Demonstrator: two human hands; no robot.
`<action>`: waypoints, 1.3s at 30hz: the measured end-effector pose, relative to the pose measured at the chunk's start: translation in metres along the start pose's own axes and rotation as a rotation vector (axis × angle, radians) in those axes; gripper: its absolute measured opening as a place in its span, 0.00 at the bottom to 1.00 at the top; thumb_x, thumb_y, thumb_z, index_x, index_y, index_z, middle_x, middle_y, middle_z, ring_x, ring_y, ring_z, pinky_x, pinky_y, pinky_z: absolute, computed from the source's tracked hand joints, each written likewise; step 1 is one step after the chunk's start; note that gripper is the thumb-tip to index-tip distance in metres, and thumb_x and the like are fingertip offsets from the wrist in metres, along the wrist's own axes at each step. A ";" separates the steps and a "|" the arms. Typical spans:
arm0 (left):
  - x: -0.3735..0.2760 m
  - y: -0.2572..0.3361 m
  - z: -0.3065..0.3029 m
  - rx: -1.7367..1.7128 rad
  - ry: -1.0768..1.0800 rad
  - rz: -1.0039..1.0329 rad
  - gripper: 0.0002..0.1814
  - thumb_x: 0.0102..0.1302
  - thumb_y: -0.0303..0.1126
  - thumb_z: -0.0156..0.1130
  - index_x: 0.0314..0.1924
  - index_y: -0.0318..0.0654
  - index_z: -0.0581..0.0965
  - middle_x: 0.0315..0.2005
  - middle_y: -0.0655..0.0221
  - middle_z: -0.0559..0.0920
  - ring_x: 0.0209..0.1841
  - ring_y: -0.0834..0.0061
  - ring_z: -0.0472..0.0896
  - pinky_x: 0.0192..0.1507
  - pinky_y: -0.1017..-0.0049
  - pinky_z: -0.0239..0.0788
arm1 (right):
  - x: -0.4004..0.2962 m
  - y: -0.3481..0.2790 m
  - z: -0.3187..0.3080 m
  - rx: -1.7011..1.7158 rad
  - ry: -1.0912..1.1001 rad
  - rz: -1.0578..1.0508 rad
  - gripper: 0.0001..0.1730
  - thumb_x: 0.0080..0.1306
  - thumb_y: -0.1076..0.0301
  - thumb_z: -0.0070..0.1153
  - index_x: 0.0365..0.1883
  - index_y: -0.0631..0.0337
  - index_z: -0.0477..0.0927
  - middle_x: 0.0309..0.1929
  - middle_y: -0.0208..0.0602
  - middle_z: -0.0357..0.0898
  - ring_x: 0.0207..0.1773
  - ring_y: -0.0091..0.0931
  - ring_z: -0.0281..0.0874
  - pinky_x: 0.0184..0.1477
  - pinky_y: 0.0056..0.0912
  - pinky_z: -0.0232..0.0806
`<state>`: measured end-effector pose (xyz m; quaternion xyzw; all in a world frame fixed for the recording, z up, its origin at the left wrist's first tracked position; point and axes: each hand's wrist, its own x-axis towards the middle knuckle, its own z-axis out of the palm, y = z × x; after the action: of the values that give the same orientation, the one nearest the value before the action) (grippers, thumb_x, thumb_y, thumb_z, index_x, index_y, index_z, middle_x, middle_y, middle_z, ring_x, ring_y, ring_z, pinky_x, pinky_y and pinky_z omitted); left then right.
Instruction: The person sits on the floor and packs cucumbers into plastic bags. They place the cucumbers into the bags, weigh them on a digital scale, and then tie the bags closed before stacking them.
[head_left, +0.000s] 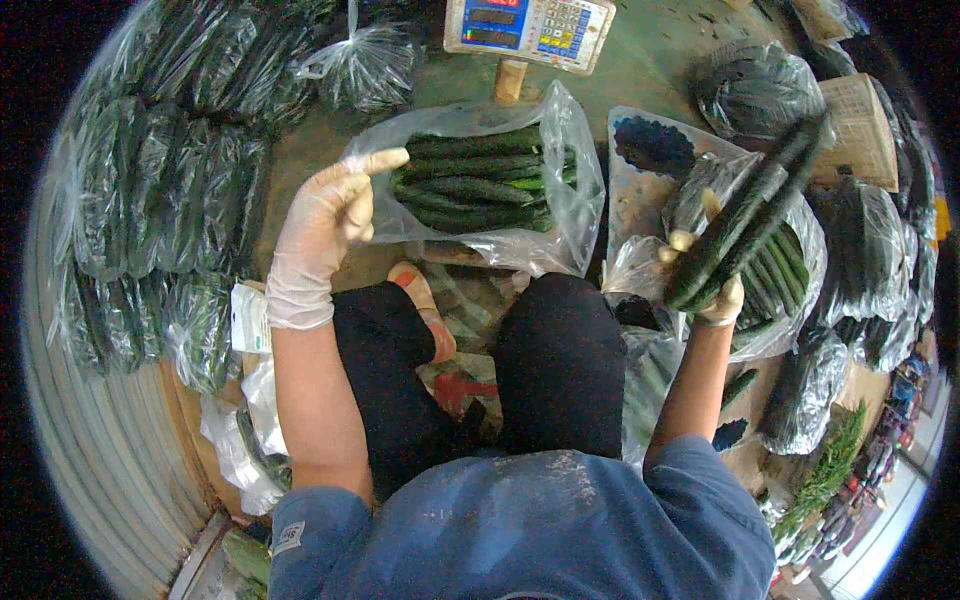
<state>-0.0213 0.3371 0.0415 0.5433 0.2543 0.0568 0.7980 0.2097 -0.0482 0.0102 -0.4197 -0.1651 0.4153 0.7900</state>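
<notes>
A clear plastic bag (574, 202) lies spread open before me, with several dark green cucumbers (472, 184) side by side in it, below a digital scale's display (529, 30). At the bag's left rim is my left hand (330, 202), in a thin whitish glove, index finger stretched over the edge; whether it pinches the film is unclear. My right hand (712, 289), gloved too, grips long dark cucumbers (750, 210), at least two, tilted up to the right. Beneath them, another open plastic bag (814, 300) holds more cucumbers (776, 274).
Bagged cucumbers (142, 187) are stacked at the left, near a corrugated wall (112, 450). More filled bags (862, 255) stand at the right beside a pale crate (859, 131). A tied bag (367, 67) lies left of the scale. Green sprigs (829, 465) lie at lower right.
</notes>
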 end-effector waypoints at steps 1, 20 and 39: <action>0.000 0.002 -0.001 -0.066 -0.004 -0.025 0.25 0.67 0.30 0.51 0.61 0.22 0.69 0.13 0.84 0.65 0.15 0.90 0.61 0.19 0.85 0.52 | 0.018 -0.003 0.018 0.007 -0.116 0.011 0.51 0.51 0.52 0.67 0.68 0.66 0.59 0.49 0.45 0.78 0.51 0.41 0.78 0.52 0.45 0.72; 0.013 0.006 -0.008 -0.230 0.019 0.036 0.28 0.65 0.28 0.52 0.65 0.29 0.66 0.15 0.85 0.60 0.16 0.92 0.57 0.19 0.86 0.48 | 0.161 0.148 -0.047 -1.939 -0.355 0.325 0.62 0.36 0.48 0.77 0.71 0.36 0.59 0.61 0.48 0.69 0.61 0.46 0.71 0.61 0.43 0.66; 0.020 -0.011 -0.003 0.191 0.079 0.008 0.22 0.64 0.30 0.61 0.58 0.34 0.75 0.31 0.71 0.82 0.31 0.82 0.77 0.41 0.81 0.69 | 0.134 0.096 0.042 -0.982 -0.121 0.254 0.10 0.68 0.69 0.58 0.44 0.63 0.82 0.39 0.30 0.83 0.40 0.17 0.76 0.44 0.22 0.70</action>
<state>-0.0074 0.3422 0.0242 0.6155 0.2876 0.0568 0.7316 0.2147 0.1094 -0.0536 -0.7333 -0.3341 0.4049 0.4320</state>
